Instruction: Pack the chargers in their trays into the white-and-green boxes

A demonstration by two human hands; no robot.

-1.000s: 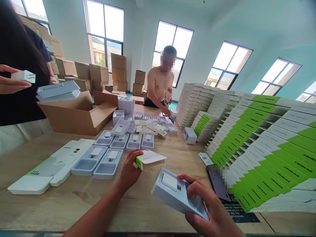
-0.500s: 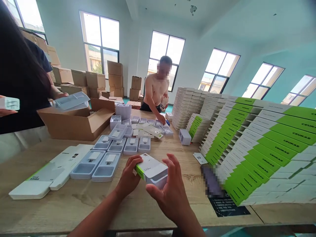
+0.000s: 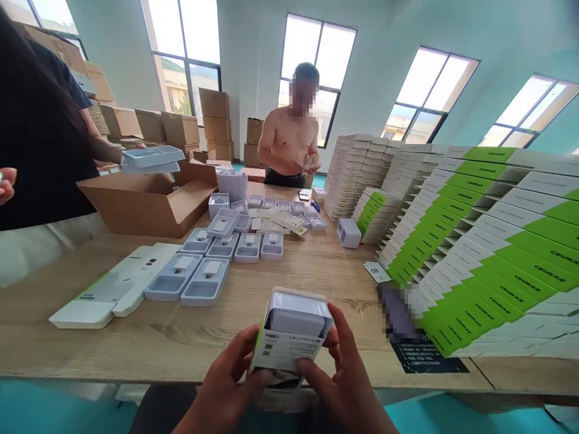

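Observation:
A white and green printed cardboard box (image 3: 287, 349) is tilted up close to me at the table's front edge. A pale plastic tray (image 3: 299, 316) shows in its open end. My left hand (image 3: 233, 377) is closed around the box's left side, its thumb low on the printed face. My right hand (image 3: 344, 371) grips the right side, with the thumb pressed on the front. Beyond them, several pale trays (image 3: 205, 282) with small white chargers sit in rows. Flattened packaging sleeves (image 3: 120, 277) lie at the left.
Tall stacks of white and green boxes (image 3: 479, 247) line the right side, beside a dark pixelated object (image 3: 398, 310) and a black printed card (image 3: 429, 357). An open carton (image 3: 136, 208) stands at the left. One person (image 3: 289, 141) stands across the table; another (image 3: 45, 138) holds trays at left.
Both hands have brought the box nearer and tipped it upright, turning its printed face and open end toward me. The right fingers have closed on it. The person opposite has straightened up.

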